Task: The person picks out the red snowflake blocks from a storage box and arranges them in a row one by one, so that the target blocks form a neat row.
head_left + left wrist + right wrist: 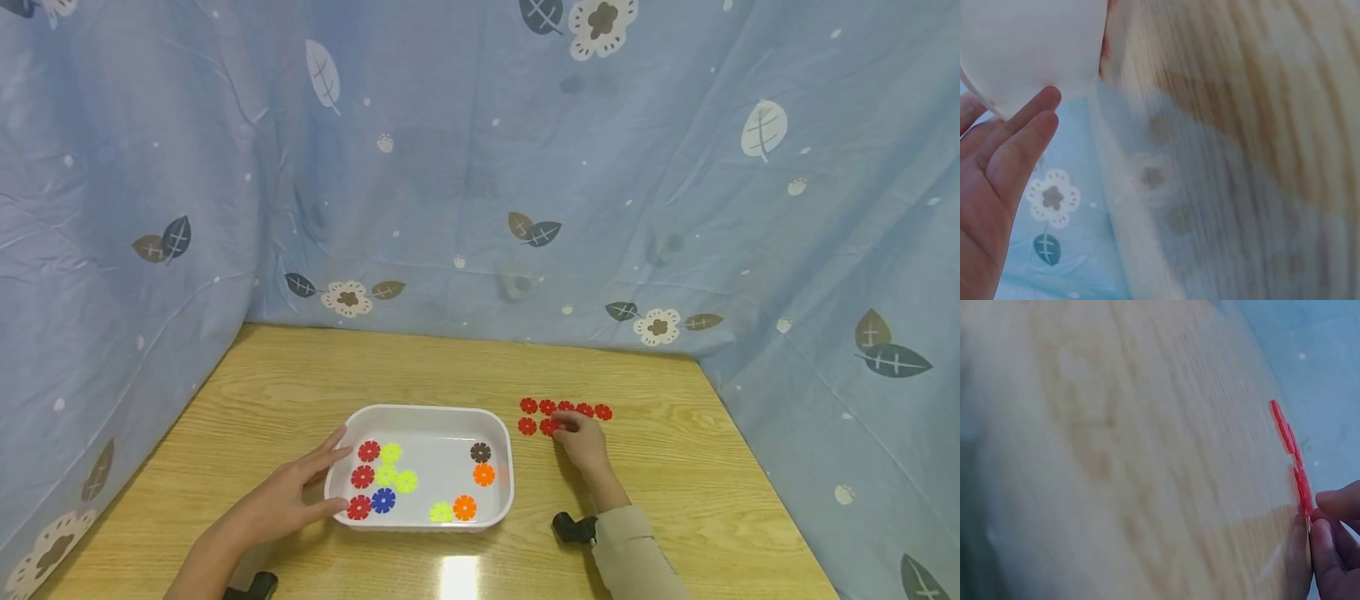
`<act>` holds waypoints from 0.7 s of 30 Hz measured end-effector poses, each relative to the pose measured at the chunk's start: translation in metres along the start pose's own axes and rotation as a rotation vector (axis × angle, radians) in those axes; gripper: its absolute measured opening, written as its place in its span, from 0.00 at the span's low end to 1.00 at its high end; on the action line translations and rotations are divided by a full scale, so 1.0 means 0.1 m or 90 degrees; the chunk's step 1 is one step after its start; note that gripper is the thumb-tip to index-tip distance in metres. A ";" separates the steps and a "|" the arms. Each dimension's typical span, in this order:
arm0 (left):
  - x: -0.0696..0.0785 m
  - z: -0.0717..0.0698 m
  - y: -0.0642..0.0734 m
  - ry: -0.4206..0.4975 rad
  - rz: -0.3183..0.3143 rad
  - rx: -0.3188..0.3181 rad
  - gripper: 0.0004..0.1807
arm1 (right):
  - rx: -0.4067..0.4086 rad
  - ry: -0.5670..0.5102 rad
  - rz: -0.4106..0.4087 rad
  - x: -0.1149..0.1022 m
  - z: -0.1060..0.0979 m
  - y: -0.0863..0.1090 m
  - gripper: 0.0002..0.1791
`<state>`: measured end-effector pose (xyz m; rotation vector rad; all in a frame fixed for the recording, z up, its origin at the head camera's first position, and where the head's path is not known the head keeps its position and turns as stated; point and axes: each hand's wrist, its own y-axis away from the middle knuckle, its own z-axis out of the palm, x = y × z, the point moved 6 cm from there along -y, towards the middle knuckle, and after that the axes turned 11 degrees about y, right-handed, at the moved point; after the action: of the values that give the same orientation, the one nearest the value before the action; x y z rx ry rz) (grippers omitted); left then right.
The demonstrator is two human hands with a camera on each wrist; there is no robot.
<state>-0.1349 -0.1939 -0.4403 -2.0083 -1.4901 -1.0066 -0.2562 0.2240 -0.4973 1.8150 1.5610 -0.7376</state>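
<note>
A white plastic tray [420, 527] holds notched, flower-shaped plastic discs: a column of red ones [362, 477], several yellow ones [406, 482], a blue one [383, 501], orange ones [483, 474] and a dark brown one [480, 452]. At the tray's left end, my left hand [281, 498] touches it with spread, mostly straight fingers, thumb at the near corner; the left wrist view shows fingertips [1050, 97] against its outer wall. Right of the tray, my right hand [585, 446] pinches a red disc [548, 427] at the table, beside another red disc [527, 427].
Just behind, a row of several red discs [528, 406] lies flat on the wooden table [360, 367], partly covered by the right hand's fingers. A blue patterned curtain [450, 167] hangs around the back and both sides.
</note>
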 end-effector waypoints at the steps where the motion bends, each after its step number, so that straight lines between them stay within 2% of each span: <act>1: 0.00 0.00 0.00 0.001 0.000 0.000 0.39 | 0.000 -0.006 0.003 0.00 -0.01 0.01 0.17; 10: 0.02 -0.01 0.00 0.001 -0.001 0.002 0.40 | -0.025 -0.076 0.012 -0.08 -0.04 0.09 0.20; 21: 0.02 -0.02 0.01 0.002 0.019 0.007 0.39 | -0.064 -0.112 -0.086 -0.37 -0.07 0.24 0.22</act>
<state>-0.1346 -0.1941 -0.4373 -2.0139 -1.4563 -0.9875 -0.2377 0.2029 -0.4624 1.5414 1.5853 -0.8411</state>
